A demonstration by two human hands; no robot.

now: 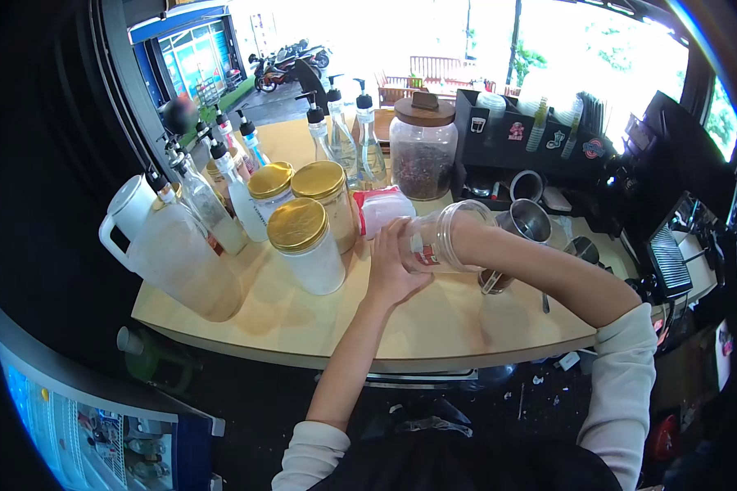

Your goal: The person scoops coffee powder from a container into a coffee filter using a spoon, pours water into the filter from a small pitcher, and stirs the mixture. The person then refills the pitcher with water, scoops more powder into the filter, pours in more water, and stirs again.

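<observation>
A clear plastic jar (431, 225) with a red and white label is tipped on its side above the counter, its mouth facing right. My left hand (391, 266) is closed around the jar's base end. My right hand (470, 236) reaches in through the mouth, and its fingers are hard to make out through the plastic. Just behind the jar lies a white package with red edges (383, 211). Below my right wrist stands a glass cup of brown liquid (495, 281), partly covered by the arm. A metal cup (529, 219) sits beyond that forearm.
Gold-lidded jars (307, 245), pump bottles (367, 151) and a large cloudy jug (190, 266) crowd the left of the wooden counter (434, 335). Behind are a wooden-lidded glass jar (422, 159) and a black cup organizer (499, 135). A dark machine (671, 254) stands at right.
</observation>
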